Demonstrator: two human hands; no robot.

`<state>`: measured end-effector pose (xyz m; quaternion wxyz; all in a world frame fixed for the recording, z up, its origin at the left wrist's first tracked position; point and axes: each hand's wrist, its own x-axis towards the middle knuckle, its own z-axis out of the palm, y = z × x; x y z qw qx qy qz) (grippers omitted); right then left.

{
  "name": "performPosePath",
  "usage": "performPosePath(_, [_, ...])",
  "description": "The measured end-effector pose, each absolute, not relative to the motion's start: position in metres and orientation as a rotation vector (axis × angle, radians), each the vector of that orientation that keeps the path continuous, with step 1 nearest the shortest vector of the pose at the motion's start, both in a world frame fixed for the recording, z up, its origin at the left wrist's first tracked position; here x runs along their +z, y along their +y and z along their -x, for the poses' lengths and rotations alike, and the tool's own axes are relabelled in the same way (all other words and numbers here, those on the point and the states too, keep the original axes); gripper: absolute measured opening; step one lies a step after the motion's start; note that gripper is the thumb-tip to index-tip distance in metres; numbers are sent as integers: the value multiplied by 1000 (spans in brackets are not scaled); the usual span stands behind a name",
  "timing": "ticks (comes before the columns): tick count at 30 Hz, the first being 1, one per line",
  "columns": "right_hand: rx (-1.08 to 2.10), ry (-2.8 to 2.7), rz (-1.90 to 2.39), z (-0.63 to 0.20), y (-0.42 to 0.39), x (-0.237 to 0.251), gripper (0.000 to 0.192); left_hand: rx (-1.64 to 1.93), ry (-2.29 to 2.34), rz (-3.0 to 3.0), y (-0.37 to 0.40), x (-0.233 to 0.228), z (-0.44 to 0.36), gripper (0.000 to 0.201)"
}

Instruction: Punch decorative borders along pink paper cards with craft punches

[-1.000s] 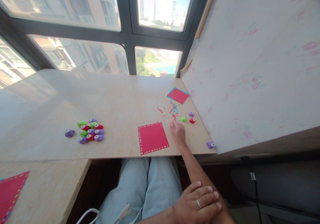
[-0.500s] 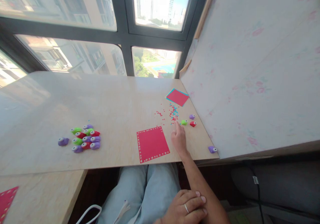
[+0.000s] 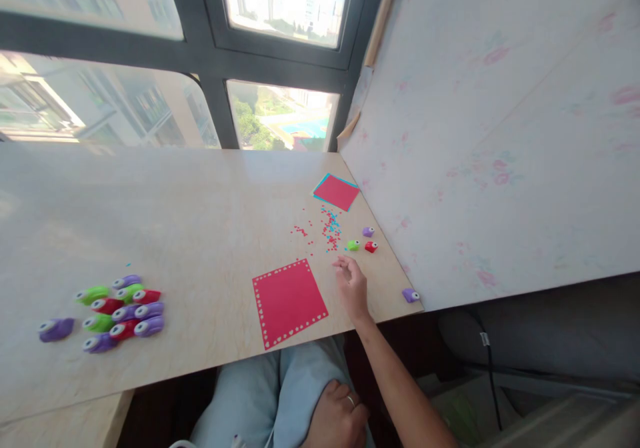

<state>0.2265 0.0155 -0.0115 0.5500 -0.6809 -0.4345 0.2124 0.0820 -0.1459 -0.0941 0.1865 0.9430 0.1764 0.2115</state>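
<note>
Right hand (image 3: 352, 284) nearer red sheet (image 3: 289, 301)

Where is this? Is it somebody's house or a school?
Probably a craft desk in a high-up flat, not a classroom. The wooden tabletop sits against a big window looking down on tall buildings. On it lie a red card with punched edges, small paper punches and paper confetti.

Paper sheet (image 3: 289, 301) red, white heart border. Punches (image 3: 117, 313) purple, green, red. Confetti (image 3: 329, 227) red, cyan. Tabletop (image 3: 200, 215) beige.
</note>
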Motion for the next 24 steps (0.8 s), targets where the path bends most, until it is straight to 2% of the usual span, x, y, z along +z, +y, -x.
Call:
performPosePath(4, [497,-1154,1611,-226,11,-12,28,618,473,-2654,-152,-107,-73,30])
performPosePath(11, [408,-1409,1591,-232,9,-8,30,515,392,-2512,-162,-107,-50,7])
performPosePath(20, [438,-1501,1571,-236,8,0,28,523,390,-2402,-158,-94,-49,11])
performPosePath(24, [509,-1494,1553,-252,-13,11,24,565,420,-2389,-154,-79,-46,4])
